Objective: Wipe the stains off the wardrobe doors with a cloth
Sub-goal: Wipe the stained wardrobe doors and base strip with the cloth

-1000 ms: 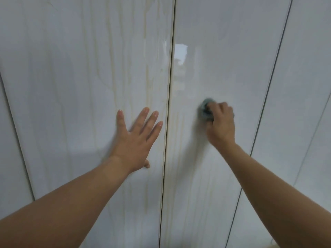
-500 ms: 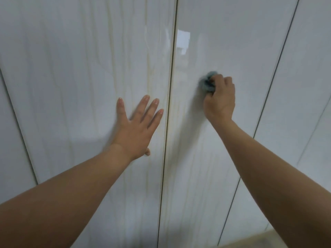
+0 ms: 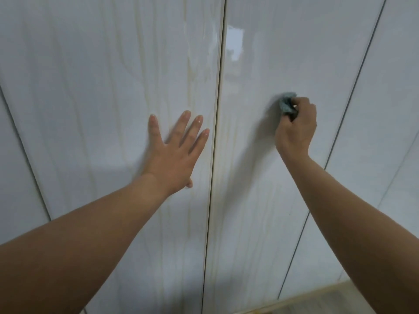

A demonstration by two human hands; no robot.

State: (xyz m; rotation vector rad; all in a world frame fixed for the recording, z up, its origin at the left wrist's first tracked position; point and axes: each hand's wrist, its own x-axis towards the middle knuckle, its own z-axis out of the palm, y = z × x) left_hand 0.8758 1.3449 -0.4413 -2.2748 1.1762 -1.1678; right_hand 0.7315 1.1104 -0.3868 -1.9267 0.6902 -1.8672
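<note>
Scrubbing is in hand: the right hand grips a wadded cloth against the right door; the left hand, spread wide, presses flat on the left door. Next, likely, the cloth should cross to the yellowish streaks beside the seam.

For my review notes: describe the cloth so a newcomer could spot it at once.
Start at the seam between the two middle wardrobe doors. On the door right of it, the right hand grips a bunched cloth against the panel. It alone is blue-grey against the pale doors.
</note>
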